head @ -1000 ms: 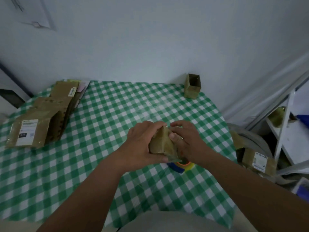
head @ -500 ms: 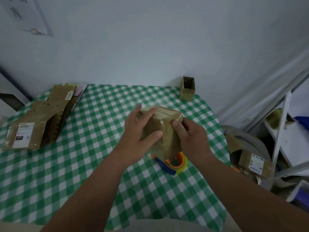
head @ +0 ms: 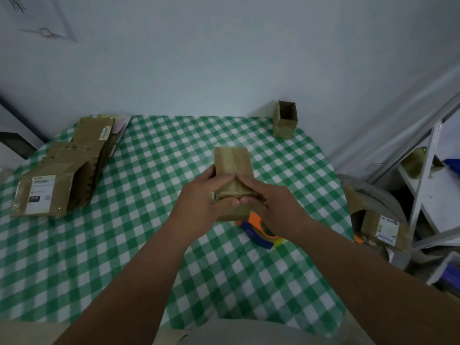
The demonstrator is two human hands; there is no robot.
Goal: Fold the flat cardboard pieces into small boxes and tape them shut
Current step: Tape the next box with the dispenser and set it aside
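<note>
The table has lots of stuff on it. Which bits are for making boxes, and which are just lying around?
For the job:
small box, held by the left hand and right hand
tape roll
flat cardboard pile
open box

Just lying about:
labelled parcel beside the table
white shelf

green-and-white checked tablecloth [head: 139,245] fills lower frame; pale grey wall [head: 224,58] across top with white paper sheet [head: 37,16] upper left; white metal shelf rack [head: 428,185] right edge, grey round bin [head: 383,202] beside it

Head-worn view, forward and downward
</note>
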